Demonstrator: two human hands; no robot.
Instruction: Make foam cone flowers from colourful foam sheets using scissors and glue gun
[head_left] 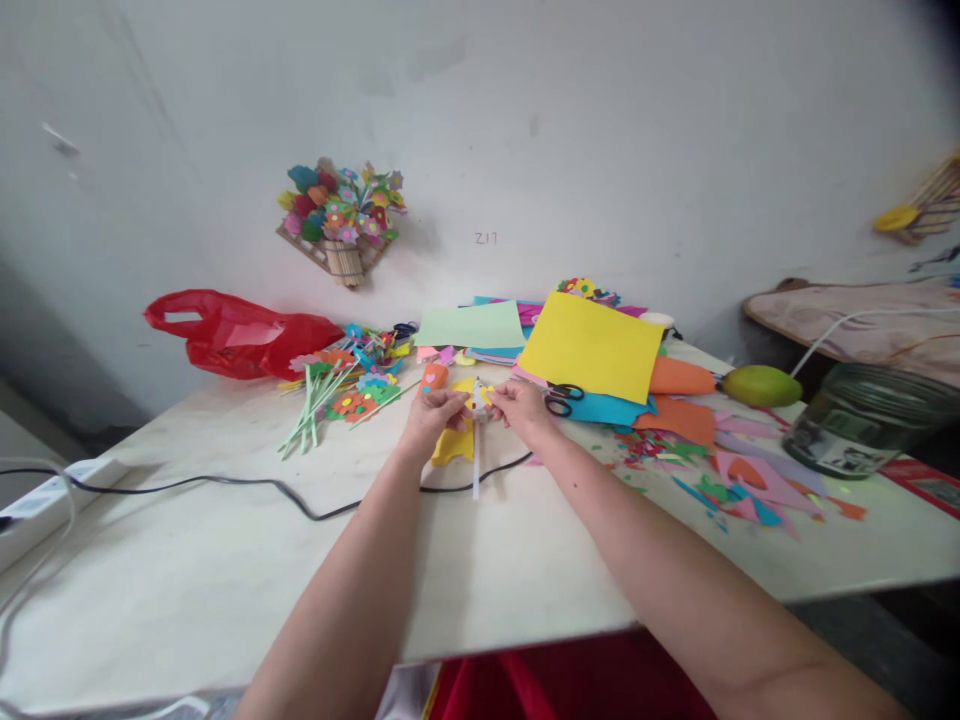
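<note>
The left hand (pixel 436 418) and the right hand (pixel 525 408) are meeting near the middle of the frame, above the table (pixel 225 560). They are holding 1 small yellow piece (pixel 486 396) between them, with the fingers of each hand closing in a narrow pinch at its 2 sides. A thin white strip (pixel 476 465) is hanging down from this place, towards the lower part of the frame. Just behind it, a yellow scrap (pixel 454 446) is lying on the table, and an orange piece (pixel 433 379) is standing out beside the left hand. A black cable (pixel 247 482) is running across the table from the left side and is passing behind the white strip.

To the right of the right hand, black-handled scissors (pixel 561 400) are lying near a big yellow sheet (pixel 592 348), which is resting over blue and orange sheets. A pale green sheet (pixel 471 326) is lying behind the hands. At left of centre, pale green sticks (pixel 311 415) are lying beside colourful flower shapes (pixel 352 404), and a red plastic bag (pixel 247 340) is sitting behind them. At the right side, a glass jar (pixel 862 420) is standing near a green fruit (pixel 761 386), and many cut scraps (pixel 742 485) are spreading on the table.
</note>
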